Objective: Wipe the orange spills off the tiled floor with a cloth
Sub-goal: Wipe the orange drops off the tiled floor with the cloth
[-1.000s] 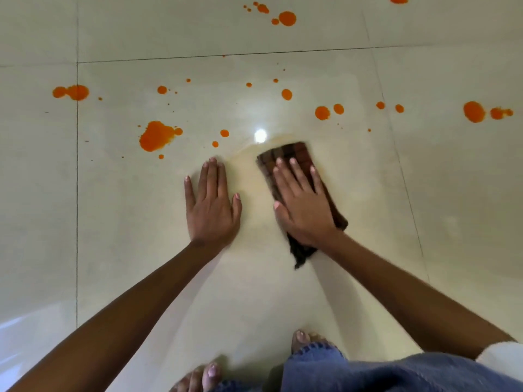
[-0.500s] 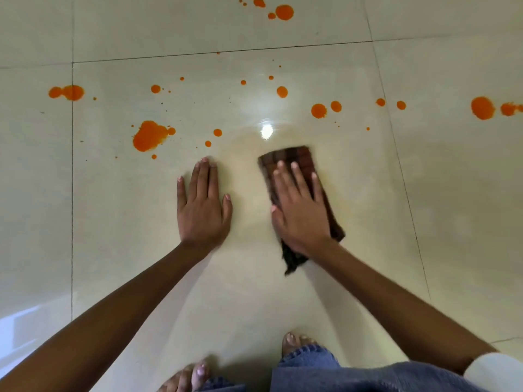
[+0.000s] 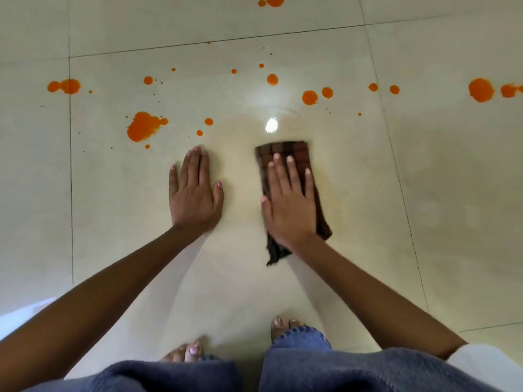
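Cloth [image 3: 283, 153] lies pressed under right hand [image 3: 290, 210] on tiled floor [image 3: 430, 199].

My only camera rides on my head, facing forward and steeply down, wide-angled and near the floor [image 3: 113, 236]. My right hand [image 3: 291, 210] on the cloth [image 3: 285, 152] sits mid-frame, my left hand [image 3: 194, 193] just beside it, orange spills [image 3: 143, 126] beyond both, my toes [image 3: 192, 350] at the bottom edge.

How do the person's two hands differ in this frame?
The left hand rests directly on the cream tiled floor; the right hand presses a dark brown checked cloth. The left hand lies nearer the large orange spill than the right hand. Both are flat, palm down, fingers straight.
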